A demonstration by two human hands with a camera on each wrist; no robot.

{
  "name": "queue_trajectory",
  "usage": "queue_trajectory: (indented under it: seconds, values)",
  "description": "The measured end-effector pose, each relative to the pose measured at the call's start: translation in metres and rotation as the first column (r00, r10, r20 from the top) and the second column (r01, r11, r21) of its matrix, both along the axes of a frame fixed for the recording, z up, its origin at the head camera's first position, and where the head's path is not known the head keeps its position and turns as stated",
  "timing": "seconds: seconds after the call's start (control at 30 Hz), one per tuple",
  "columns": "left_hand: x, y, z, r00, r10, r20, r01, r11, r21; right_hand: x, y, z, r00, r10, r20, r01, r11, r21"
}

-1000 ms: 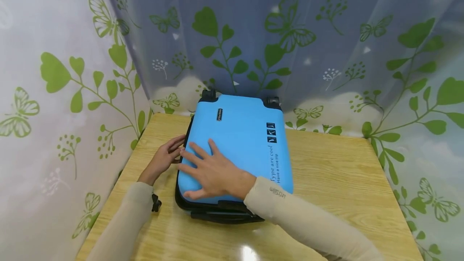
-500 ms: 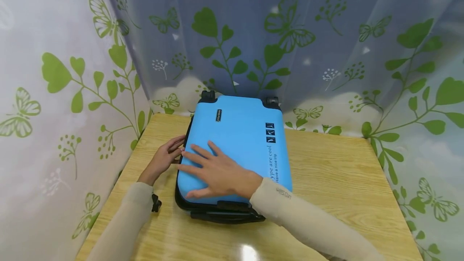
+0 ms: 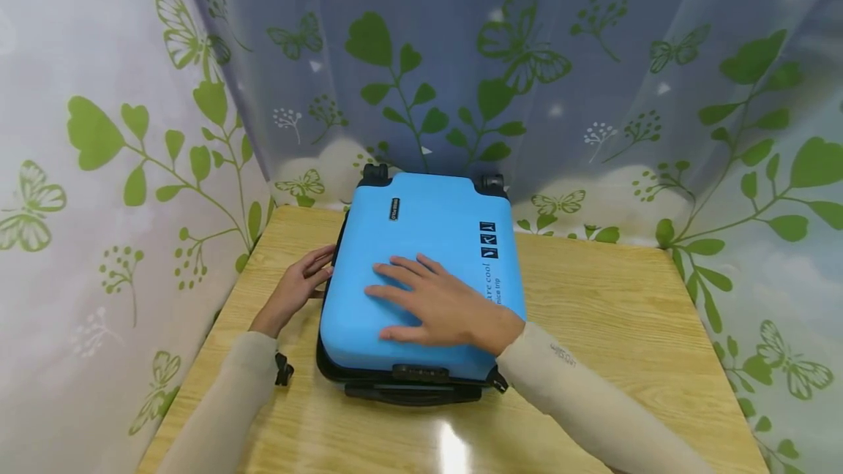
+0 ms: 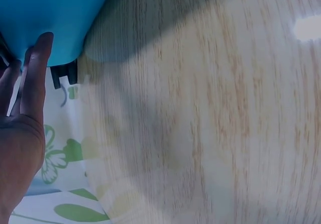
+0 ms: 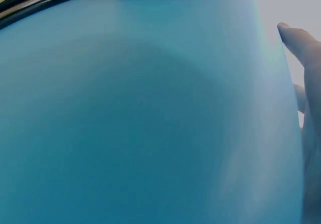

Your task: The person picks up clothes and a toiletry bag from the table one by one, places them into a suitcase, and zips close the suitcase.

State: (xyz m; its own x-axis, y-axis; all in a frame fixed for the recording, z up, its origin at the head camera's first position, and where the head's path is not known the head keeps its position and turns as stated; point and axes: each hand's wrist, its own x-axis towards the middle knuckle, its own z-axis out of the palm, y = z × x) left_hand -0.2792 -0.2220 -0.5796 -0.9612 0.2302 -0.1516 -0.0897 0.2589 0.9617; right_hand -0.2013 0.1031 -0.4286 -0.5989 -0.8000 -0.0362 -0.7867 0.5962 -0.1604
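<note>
A light blue suitcase lies flat on the wooden table, its black wheels toward the curtain and its black handle toward me. My right hand is spread, fingers straight, over the suitcase's upper face. In the right wrist view the blue shell fills most of the picture. At the suitcase's left side, my left hand rests with extended fingers against the edge. The left wrist view shows its fingers touching the blue side. A black combination lock sits on the near edge.
The wooden table extends on both sides of the suitcase. A curtain with green leaves and butterflies closes in the back and both sides. A small black item shows beside the left cuff.
My right hand has slid to the right across the suitcase's upper face, uncovering its left part and the near-edge lock. My left hand has stayed in place.
</note>
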Motion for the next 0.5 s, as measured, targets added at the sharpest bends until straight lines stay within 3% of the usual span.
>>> queue_trajectory:
  seconds: [0.3, 0.5]
  values:
    - [0.001, 0.001, 0.002, 1.000, -0.012, 0.003, 0.012, 0.999, 0.035, -0.006, 0.048, -0.002, 0.992, -0.124, 0.037, 0.129, 0.981, -0.146]
    - [0.002, 0.006, 0.010, 1.000, -0.019, 0.013, 0.018, 1.000, 0.015, -0.007, 0.083, -0.004, 0.974, -0.196, 0.114, 0.222, 0.929, -0.298]
